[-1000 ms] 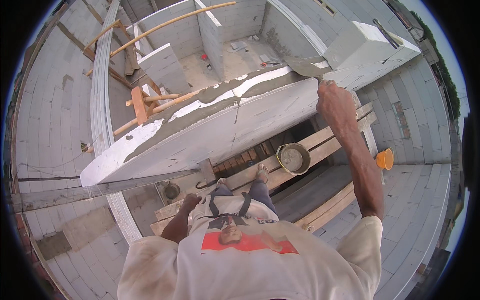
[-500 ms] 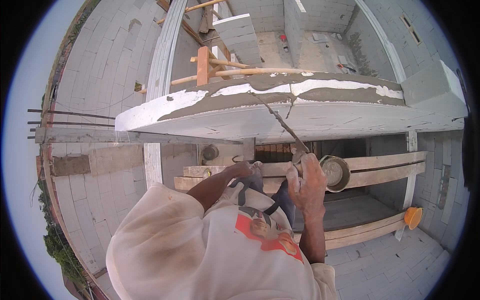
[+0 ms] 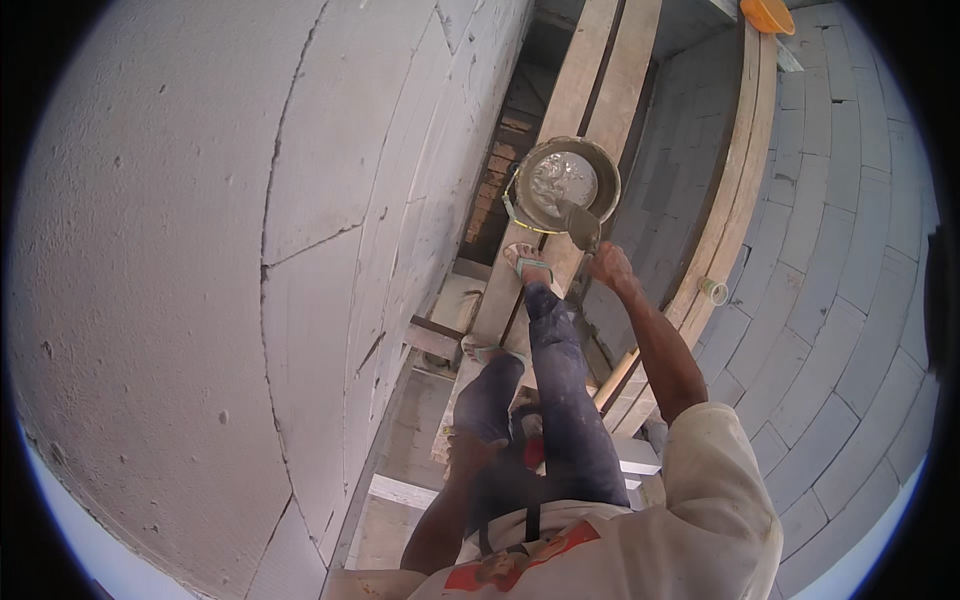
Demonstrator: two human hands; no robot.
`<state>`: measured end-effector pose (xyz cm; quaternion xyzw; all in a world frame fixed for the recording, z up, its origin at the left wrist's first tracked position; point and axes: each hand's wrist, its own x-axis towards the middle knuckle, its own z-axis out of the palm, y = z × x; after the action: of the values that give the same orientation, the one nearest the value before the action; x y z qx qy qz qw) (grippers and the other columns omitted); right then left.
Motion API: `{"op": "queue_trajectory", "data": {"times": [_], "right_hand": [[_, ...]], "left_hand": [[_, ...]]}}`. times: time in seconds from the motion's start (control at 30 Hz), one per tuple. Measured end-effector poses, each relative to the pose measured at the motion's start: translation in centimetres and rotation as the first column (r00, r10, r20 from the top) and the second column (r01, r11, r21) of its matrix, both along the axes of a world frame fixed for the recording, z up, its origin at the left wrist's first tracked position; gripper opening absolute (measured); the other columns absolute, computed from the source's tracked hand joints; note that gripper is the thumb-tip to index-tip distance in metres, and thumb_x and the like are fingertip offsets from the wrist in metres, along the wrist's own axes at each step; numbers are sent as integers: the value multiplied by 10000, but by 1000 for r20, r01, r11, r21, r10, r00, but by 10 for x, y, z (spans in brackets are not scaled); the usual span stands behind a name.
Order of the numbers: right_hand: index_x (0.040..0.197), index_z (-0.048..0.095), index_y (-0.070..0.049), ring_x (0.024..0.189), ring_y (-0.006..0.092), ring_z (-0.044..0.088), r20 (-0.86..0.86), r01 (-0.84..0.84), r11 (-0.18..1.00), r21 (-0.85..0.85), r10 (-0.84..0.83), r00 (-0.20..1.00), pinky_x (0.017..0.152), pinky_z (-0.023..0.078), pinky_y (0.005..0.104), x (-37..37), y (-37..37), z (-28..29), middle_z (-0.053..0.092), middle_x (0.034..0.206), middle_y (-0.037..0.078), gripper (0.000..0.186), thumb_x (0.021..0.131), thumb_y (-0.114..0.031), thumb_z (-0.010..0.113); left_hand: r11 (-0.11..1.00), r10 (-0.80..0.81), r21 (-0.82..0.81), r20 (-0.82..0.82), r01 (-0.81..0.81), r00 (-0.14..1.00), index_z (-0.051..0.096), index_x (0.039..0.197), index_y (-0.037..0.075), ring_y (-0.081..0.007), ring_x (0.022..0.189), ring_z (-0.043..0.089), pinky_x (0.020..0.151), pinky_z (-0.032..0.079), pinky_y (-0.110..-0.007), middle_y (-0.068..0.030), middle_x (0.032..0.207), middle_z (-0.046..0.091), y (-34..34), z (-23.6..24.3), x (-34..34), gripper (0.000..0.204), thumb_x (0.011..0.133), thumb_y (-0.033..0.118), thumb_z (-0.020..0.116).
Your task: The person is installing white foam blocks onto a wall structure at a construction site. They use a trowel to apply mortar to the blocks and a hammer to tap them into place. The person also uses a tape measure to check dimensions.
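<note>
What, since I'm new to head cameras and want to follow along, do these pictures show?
There is no machine here, just a person's two bare hands. The pictures come from the left of two cameras worn on the head, looking down. The lens is very wide, so straight edges bend.

The right hand holds a trowel, its blade at the edge of a bucket with wet grey mortar inside. The bucket stands on planks, beyond the feet. The left hand is by the left leg; whether it holds anything is unclear. A wall fills the left side.
</note>
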<state>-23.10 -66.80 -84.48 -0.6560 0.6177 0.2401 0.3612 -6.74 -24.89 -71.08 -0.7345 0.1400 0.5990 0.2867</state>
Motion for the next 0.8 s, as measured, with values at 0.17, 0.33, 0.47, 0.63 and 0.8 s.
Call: {"op": "queue_trajectory", "data": {"times": [0.17,0.33,0.47,0.63,0.8], "right_hand": [[1056,690,27,1001,411,701,-103,-11,992,-123,-2,995,857,586,465,8,-66,-128,698,1104,264,328,924,-241,555],[971,688,16,969,345,724,-104,-245,950,-193,228,968,823,600,433,34,-83,-199,710,1064,232,257,957,-146,488],[979,708,11,948,338,719,-7,-437,892,-119,439,898,826,592,436,39,-88,-214,723,969,216,253,929,-159,527],[925,703,-39,690,218,603,314,-246,964,-100,266,912,681,519,393,-26,-74,-183,670,748,129,225,858,-253,720],[849,615,13,642,121,426,537,142,990,-23,-108,837,600,435,331,-19,-18,-58,478,647,53,311,853,-253,777]], "left_hand": [[1000,28,2,143,-29,989,157,1473,-159,-429,1269,528,1021,480,-486,-324,1389,431,-17,-11,4,1352,655,709,795],[995,51,83,136,-63,989,88,1479,-198,-456,1372,419,1116,396,-485,-380,1477,325,-24,-11,-3,1449,611,683,843],[982,109,138,161,-132,981,71,1499,-170,-460,1406,370,1149,346,-503,-381,1515,269,-29,-14,-4,1447,616,685,835],[995,88,46,124,-94,988,69,1511,-151,-466,1422,347,1157,331,-508,-374,1543,237,-30,-7,1,1429,637,701,813],[980,173,-120,93,-161,981,131,1521,-114,-477,1397,382,1133,351,-538,-361,1523,303,-4,1,5,1304,719,722,729]]}}
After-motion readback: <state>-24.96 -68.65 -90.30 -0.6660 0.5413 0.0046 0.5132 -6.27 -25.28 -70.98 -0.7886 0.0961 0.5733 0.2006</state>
